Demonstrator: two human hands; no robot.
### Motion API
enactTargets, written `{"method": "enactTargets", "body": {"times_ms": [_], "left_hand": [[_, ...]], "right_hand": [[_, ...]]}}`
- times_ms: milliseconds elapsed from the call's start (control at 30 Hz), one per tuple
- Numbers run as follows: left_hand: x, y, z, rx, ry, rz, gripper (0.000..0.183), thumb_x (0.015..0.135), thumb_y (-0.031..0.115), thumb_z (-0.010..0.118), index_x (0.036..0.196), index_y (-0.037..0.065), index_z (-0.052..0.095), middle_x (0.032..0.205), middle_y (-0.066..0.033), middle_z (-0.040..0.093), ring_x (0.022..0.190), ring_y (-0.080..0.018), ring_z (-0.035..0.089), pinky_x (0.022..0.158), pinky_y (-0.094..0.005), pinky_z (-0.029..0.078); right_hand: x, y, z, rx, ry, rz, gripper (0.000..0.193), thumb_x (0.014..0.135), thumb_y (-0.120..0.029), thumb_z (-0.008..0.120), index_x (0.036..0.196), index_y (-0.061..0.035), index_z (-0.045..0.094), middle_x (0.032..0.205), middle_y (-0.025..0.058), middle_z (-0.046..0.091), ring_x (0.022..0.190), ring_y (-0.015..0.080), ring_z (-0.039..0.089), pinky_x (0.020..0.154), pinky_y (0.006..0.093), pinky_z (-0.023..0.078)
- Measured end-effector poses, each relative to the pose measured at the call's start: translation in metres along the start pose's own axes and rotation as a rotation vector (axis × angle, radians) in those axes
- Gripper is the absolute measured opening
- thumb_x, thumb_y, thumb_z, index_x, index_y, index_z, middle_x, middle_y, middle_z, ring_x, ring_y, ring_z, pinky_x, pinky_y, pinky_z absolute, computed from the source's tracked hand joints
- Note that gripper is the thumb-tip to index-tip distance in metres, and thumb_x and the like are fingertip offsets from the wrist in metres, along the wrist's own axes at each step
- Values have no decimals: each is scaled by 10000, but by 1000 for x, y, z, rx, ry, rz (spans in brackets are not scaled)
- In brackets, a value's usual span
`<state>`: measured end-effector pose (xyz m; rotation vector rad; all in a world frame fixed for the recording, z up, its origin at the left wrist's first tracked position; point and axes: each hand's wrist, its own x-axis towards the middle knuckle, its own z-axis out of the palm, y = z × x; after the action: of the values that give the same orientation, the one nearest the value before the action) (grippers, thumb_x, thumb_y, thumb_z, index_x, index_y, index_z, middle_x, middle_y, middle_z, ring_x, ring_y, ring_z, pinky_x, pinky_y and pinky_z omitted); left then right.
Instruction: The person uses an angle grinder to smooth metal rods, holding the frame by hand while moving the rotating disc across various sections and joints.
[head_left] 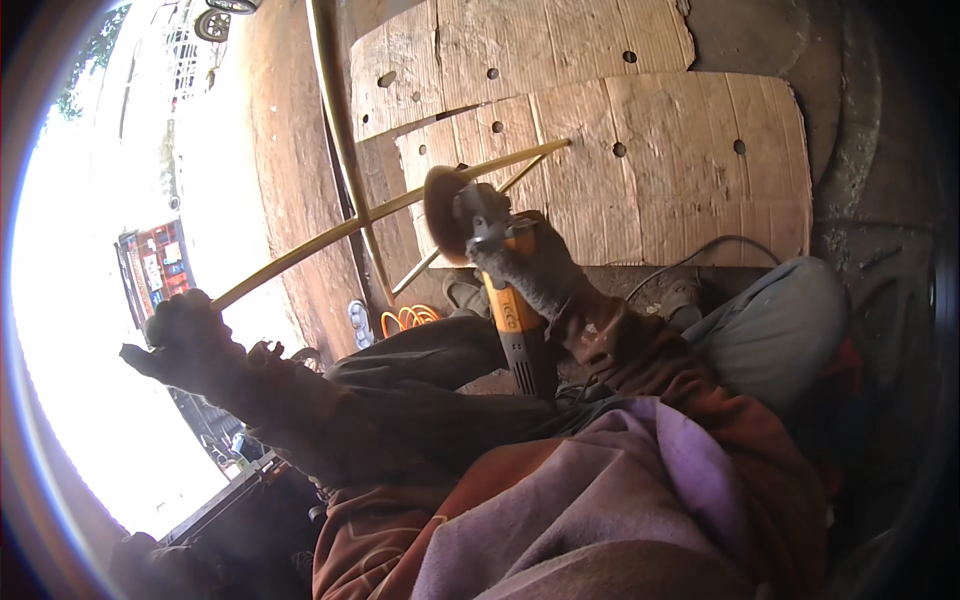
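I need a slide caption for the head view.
Left hand gripping a bar, right hand holding a yellow angle grinder.

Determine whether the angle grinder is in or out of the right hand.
In: the right hand wraps around the angle grinder behind its disc.

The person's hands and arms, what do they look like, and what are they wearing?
The left hand and right hand both seem to be in dark grey, dirty-looking gloves. The right sleeve is long and reddish-brown, with pale marks near the wrist. The left sleeve looks darker, in shade.
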<state>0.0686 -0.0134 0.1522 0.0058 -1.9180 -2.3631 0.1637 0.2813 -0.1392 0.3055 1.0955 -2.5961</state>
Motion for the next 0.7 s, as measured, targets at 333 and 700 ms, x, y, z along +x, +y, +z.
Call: {"method": "enactTargets", "body": {"times_ms": [333,700], "left_hand": [[4,7,-33,-160,-202,-72,479,886,564,429,636,156,402,713,-48,421,730,-214,383,739,-367,331],[-4,-5,-6,28,49,51,398,853,501,534,646,172,447,671,-10,470,663,-173,452,608,-335,408]], "right_hand": [[12,16,-42,273,105,195,220,833,-209,743,952,-38,672,754,52,654,581,136,631,516,268,537],[19,4,-52,203,167,173,242,810,-203,765,966,-42,674,836,49,671,733,110,648,645,253,539]]}}
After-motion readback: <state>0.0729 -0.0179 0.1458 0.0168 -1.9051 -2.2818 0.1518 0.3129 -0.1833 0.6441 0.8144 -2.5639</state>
